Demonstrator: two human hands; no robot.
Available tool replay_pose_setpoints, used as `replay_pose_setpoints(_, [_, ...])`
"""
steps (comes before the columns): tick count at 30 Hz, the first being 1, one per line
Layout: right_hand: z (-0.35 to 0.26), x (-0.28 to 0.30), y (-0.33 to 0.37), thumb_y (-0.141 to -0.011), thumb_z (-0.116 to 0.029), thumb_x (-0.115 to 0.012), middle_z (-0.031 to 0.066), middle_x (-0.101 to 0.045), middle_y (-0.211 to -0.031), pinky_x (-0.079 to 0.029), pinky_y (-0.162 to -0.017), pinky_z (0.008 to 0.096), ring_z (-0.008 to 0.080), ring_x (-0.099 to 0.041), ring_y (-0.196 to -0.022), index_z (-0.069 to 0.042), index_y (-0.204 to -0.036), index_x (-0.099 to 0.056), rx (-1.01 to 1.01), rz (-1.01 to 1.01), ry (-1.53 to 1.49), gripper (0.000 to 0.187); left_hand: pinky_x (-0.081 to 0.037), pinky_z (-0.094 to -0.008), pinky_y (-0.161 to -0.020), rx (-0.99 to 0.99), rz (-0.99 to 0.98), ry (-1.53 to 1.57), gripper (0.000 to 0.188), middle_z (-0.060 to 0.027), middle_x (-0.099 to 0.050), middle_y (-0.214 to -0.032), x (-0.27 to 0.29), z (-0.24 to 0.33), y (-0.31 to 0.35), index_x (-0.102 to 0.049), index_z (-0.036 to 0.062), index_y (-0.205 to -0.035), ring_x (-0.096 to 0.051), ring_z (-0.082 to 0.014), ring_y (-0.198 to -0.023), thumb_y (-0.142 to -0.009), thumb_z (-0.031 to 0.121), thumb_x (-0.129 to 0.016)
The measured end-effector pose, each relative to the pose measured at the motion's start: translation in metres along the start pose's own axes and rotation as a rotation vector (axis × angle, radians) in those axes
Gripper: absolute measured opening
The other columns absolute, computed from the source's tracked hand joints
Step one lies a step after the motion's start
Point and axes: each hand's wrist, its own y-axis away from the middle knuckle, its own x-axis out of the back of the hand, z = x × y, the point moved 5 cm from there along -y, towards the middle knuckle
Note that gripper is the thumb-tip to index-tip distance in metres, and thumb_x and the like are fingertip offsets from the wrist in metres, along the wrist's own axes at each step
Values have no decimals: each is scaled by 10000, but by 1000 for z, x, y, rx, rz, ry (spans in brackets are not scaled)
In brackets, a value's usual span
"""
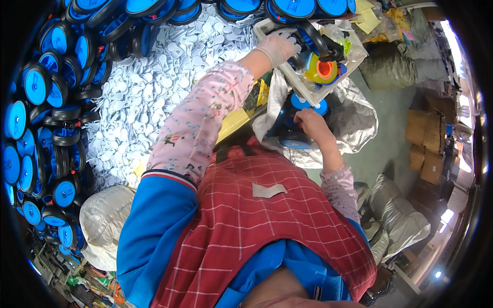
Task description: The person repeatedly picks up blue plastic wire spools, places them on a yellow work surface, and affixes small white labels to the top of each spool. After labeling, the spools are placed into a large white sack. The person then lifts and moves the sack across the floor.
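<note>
A blue wheel (295, 134) inside a silvery bag (354, 120) is gripped by the right hand (311, 124), fingers curled around it. The gloved left hand (276, 49) is laid on a white tray (295, 77); whether its fingers pinch anything cannot be told.

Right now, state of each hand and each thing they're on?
Gloved left hand: reaching into the white plastic tray, fingers on black parts.
Bare right hand: resting on a blue-and-black round wheel.
White plastic tray: holding parts.
Blue-and-black round wheel: inside the silver bag.
Silver bag: open.
</note>
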Motion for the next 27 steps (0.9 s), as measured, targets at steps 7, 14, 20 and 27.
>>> replay_pose_setpoints(7, [18, -21, -16, -807, -31, -661, 176, -673, -896, -513, -733, 404, 349, -663, -830, -19, -957, -690, -115, 150, -399, 154, -482, -410, -938, -26, 185, 108, 378, -105, -598, -1162, 54, -1, 73, -578, 106, -1191, -598, -320, -1087, -821, 75, -649])
replay_pose_setpoints(14, [-47, -47, -173, -842, -94, -637, 197, -653, -1039, -494, -889, 438, 392, -612, -984, -12, -1055, -651, 98, 381, -340, 228, -458, -344, -885, 725, 334, 1159, 420, -141, -599, -1040, 33, 8, 284, -424, 13, -1303, -579, -237, -990, -965, 189, -601])
replay_pose_setpoints(20, [-42, -69, -234, -862, -93, -581, 126, -605, -1120, -520, -845, 441, 339, -628, -971, -87, -1027, -661, 24, 467, -6, 184, -472, -294, -910, 1197, 478, 1560, 467, -118, -569, -1186, -71, 41, 401, -442, 1, -1327, -543, -154, -1044, -1005, 326, -534])
replay_pose_setpoints(27, [-74, -93, -190, -814, -16, -611, 162, -629, -976, -525, -752, 425, 342, -649, -822, -40, -992, -665, 103, 410, -271, 187, -526, -324, -814, 1253, 744, 1850, 436, -88, -579, -1101, -91, 45, 411, -468, 37, -1291, -577, -174, -973, -993, 347, -545])
